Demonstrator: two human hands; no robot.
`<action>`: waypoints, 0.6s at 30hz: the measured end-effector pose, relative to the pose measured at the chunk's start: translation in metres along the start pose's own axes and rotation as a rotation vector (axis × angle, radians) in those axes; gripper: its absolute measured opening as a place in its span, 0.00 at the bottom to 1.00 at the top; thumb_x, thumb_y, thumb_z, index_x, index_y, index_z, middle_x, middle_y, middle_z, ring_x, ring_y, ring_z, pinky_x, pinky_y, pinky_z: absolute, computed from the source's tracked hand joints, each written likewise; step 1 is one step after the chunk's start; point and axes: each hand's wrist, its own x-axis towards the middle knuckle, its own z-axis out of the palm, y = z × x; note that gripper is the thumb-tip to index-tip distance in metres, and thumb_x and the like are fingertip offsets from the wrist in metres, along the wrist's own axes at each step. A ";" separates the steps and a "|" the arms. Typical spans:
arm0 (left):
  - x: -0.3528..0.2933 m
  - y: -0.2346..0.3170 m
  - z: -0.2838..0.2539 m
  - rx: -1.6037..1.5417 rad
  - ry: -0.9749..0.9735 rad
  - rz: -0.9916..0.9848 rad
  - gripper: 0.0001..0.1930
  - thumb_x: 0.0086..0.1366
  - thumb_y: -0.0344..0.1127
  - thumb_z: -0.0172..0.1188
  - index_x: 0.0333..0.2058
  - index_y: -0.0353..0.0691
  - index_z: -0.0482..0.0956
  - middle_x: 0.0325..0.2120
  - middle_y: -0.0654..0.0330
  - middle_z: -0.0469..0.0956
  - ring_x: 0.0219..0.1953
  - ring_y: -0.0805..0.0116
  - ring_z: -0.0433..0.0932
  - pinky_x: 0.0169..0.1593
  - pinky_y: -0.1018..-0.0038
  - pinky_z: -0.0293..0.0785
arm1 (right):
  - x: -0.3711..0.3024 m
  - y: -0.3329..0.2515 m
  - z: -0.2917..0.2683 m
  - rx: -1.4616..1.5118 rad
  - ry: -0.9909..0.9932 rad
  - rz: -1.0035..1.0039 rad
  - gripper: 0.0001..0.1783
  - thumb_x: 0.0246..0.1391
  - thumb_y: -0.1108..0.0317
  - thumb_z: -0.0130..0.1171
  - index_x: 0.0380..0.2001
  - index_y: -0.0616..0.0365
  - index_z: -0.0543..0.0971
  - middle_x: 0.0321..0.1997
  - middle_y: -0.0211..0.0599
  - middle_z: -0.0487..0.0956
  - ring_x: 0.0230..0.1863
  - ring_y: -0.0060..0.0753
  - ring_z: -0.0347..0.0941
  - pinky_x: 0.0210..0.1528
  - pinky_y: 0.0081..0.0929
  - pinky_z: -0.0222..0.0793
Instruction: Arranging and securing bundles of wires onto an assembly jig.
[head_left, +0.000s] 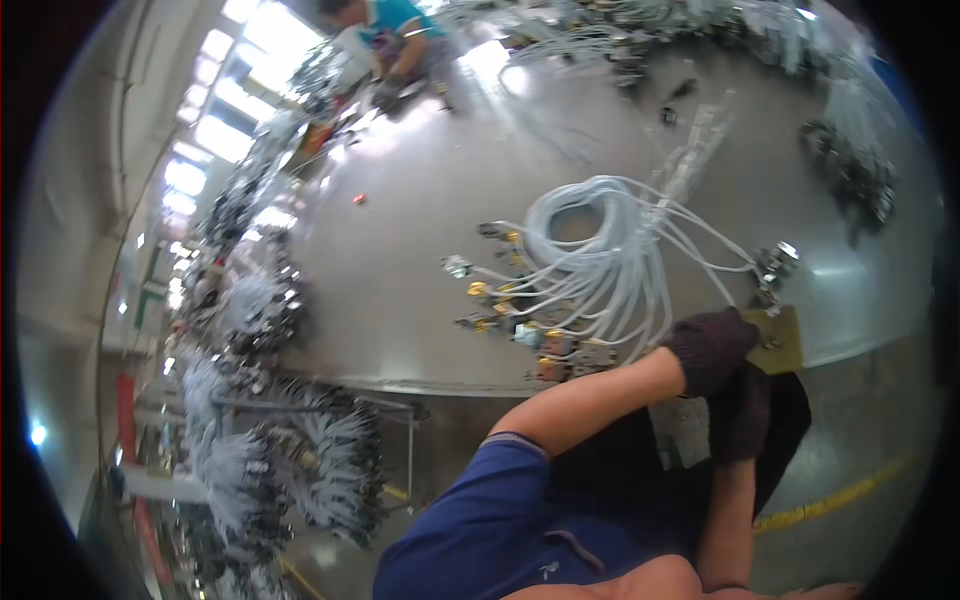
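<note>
My left hand [714, 350], in a dark knitted glove, is closed at the table's front edge, right of centre. Just below it and touching it is my gloved right hand [738, 412], its fingers bent in toward the left one. Whatever they hold is hidden by the gloves. A yellowish flat plate [788, 340] with small metal bits lies beside my left hand. Beyond it, a coiled bundle of whitish cables [640, 245] rests on the metal table [400, 270]. Its many ends carry yellow and metallic connectors [500, 290], and metal connectors [775, 268] sit at its right.
Tied cable bundles with dark connectors [850, 170] lie along the far and right sides. Hanging cable bundles [330, 460] fill a rack at left. A co-worker [400, 40] in a teal top works at the far edge. One small red piece [360, 199] lies on the table.
</note>
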 end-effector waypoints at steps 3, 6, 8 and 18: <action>0.001 0.002 -0.006 -0.014 -0.043 -0.010 0.16 0.61 0.33 0.68 0.47 0.38 0.80 0.46 0.40 0.82 0.49 0.37 0.85 0.51 0.47 0.83 | -0.003 -0.013 -0.003 -0.414 0.078 -0.289 0.23 0.50 0.80 0.72 0.51 0.61 0.81 0.46 0.51 0.80 0.52 0.62 0.76 0.53 0.50 0.74; 0.000 0.006 -0.013 0.006 -0.071 -0.029 0.19 0.59 0.33 0.71 0.48 0.38 0.79 0.46 0.41 0.82 0.49 0.37 0.85 0.52 0.47 0.83 | 0.002 -0.025 -0.002 -0.317 0.076 -0.181 0.20 0.50 0.77 0.74 0.47 0.60 0.82 0.44 0.48 0.80 0.48 0.60 0.77 0.51 0.49 0.75; 0.001 0.008 -0.015 0.032 -0.101 -0.045 0.19 0.59 0.32 0.70 0.49 0.38 0.79 0.46 0.40 0.81 0.49 0.37 0.85 0.52 0.47 0.83 | 0.004 -0.029 -0.001 -0.362 0.078 -0.203 0.21 0.47 0.76 0.76 0.46 0.60 0.82 0.42 0.47 0.80 0.47 0.59 0.77 0.49 0.48 0.76; 0.001 0.009 -0.011 0.062 -0.111 -0.071 0.18 0.63 0.35 0.69 0.50 0.39 0.78 0.46 0.41 0.81 0.49 0.38 0.86 0.51 0.48 0.83 | -0.001 -0.011 0.008 0.149 0.129 0.111 0.07 0.71 0.71 0.60 0.48 0.61 0.79 0.43 0.39 0.76 0.45 0.38 0.78 0.46 0.35 0.77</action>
